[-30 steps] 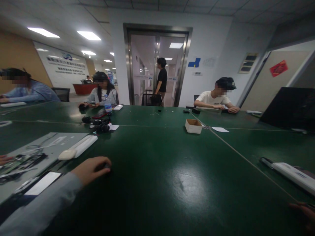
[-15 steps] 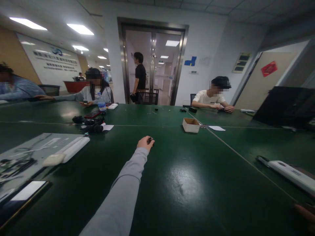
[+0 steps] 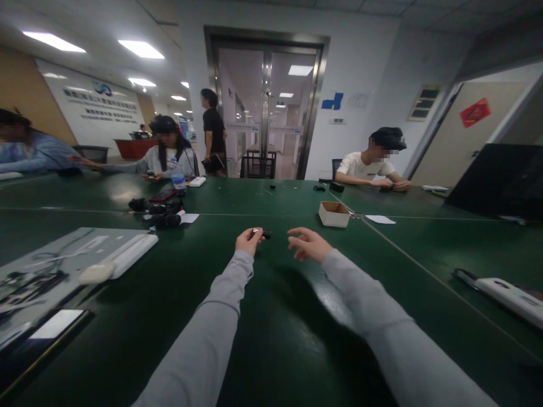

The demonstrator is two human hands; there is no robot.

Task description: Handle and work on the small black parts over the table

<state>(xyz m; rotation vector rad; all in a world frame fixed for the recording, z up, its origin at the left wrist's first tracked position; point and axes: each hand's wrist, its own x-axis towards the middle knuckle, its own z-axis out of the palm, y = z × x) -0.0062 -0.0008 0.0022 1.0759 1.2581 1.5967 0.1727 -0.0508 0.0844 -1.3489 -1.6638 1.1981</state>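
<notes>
My left hand (image 3: 248,239) is stretched out over the green table (image 3: 271,316), fingers pinched on a small black part (image 3: 263,233) with a pale end. My right hand (image 3: 306,244) hovers just to the right of it, fingers spread and curled, holding nothing. Both arms wear grey sleeves. A small open cardboard box (image 3: 334,213) stands beyond my right hand.
A grey mat (image 3: 63,254) with cables, a white bar (image 3: 127,255) and a phone (image 3: 55,325) lie at left. Black parts (image 3: 163,217) sit farther back. A white device (image 3: 504,294) lies at right, a laptop (image 3: 500,181) behind it. Other people sit across; one stands by the glass door.
My left hand went from near the mat out to the table's middle, holding the small black part. My right arm has come up into view beside it. The standing person walked left.
</notes>
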